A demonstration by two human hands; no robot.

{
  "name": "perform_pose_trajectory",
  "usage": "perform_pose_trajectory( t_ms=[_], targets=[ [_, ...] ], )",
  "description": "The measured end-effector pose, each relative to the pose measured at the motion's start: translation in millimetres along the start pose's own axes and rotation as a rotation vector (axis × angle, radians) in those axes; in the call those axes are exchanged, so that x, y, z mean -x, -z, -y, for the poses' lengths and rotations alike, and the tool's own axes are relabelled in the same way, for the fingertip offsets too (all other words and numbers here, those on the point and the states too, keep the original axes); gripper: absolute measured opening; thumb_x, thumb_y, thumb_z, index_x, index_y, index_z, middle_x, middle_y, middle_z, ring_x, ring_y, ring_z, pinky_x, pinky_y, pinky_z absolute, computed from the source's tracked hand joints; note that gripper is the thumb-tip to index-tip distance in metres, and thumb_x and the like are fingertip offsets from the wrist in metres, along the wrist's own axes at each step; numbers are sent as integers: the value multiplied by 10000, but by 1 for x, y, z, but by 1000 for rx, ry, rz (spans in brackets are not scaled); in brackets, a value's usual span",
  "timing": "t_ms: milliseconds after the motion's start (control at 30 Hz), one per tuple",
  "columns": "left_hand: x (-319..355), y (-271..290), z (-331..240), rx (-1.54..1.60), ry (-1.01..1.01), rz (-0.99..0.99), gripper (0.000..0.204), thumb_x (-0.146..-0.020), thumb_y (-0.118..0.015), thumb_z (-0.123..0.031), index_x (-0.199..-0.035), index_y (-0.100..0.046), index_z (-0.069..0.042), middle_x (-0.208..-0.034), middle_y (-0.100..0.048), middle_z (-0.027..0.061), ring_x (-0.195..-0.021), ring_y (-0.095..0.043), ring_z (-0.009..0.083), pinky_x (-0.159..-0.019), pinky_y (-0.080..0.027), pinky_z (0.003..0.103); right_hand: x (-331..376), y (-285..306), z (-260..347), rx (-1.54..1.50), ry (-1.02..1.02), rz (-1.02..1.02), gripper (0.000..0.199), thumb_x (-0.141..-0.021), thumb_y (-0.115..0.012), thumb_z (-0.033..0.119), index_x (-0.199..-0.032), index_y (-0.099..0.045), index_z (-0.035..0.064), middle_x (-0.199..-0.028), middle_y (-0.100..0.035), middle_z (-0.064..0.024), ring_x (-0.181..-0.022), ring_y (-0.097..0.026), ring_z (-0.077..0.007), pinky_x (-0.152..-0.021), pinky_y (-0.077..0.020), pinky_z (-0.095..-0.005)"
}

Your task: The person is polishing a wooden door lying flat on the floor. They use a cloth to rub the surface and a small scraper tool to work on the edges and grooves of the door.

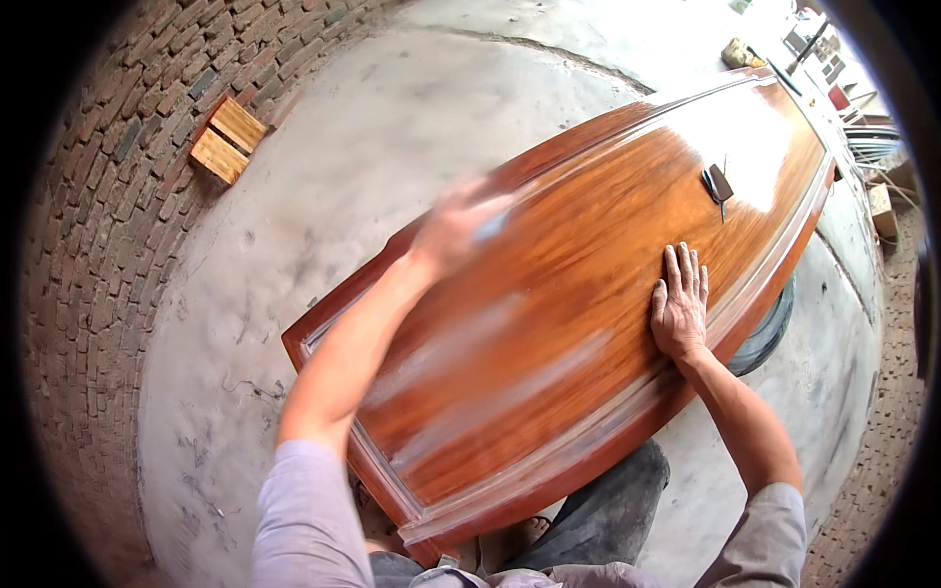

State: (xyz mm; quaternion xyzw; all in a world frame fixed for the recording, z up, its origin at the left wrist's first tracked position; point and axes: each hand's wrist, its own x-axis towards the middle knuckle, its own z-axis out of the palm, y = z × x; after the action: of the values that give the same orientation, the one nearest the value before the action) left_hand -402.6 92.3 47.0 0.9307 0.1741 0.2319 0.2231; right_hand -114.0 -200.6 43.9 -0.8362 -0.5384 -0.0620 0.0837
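Rubbing down the glossy face of the long varnished wooden panel (588,294) looks to be the step in hand — pale dull streaks already cross its near half. The panel lies flat in front of the person, above the concrete floor (323,176). The left hand (461,223) is motion-blurred on the wood; whether its fingers grip anything I cannot tell. The right hand (679,304) presses flat, fingers spread, holding nothing. Next, judging by the shine, comes the far half — keeping clear of the small dark tool (718,186).

Bright daylight glares off the varnished wooden panel (588,294), the left hand (461,225) motion-blurred (fisheye edges bend, corners black).
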Motion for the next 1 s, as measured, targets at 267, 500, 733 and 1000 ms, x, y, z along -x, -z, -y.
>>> perform_pose_trajectory(
  t_ms=[267, 500, 733, 1000],
  targets=[
    [-25, -15, 7, -236, 38, 120, 869, -792, -492, 106, -1613, -349, -141, -1572, -513, 76, -1574, -197, 377, -1293, -141, 563, 1, 1, 14, -37, 16, 5, 594, -1014, -456, 215, -1569, -382, 17, -1653, -320, -228, -1563, -228, -402, -1287, -130, -528],
    [12, 7, 4, -271, 21, 69, 758, -827, -508, 74, -1564, -434, -86, -1513, -570, 97, -1507, -373, 340, -1295, -169, 534, -3, 3, 12, -17, 13, -3, 598, -1012, -456, 224, -1568, -384, 15, -1652, -322, -229, -1561, -234, -402, -1286, -130, -529],
    [-4, 17, -7, -172, -33, 114, 730, -801, -529, 114, -1507, -494, -67, -1388, -663, 102, -1462, -419, 339, -1268, -265, 528, 1, 1, 0, 11, -7, 41, 601, -1037, -429, 199, -1606, -323, 34, -1681, -269, -208, -1581, -187, -376, -1294, -113, -500],
    [-69, -43, 12, -257, -49, 33, 688, -815, -509, 113, -1477, -537, -70, -1473, -601, 85, -1468, -422, 342, -1279, -277, 478, -2, 1, 16, -52, 28, 15, 607, -1020, -430, 240, -1580, -363, 16, -1661, -302, -232, -1564, -221, -409, -1290, -118, -531]
  ],
)
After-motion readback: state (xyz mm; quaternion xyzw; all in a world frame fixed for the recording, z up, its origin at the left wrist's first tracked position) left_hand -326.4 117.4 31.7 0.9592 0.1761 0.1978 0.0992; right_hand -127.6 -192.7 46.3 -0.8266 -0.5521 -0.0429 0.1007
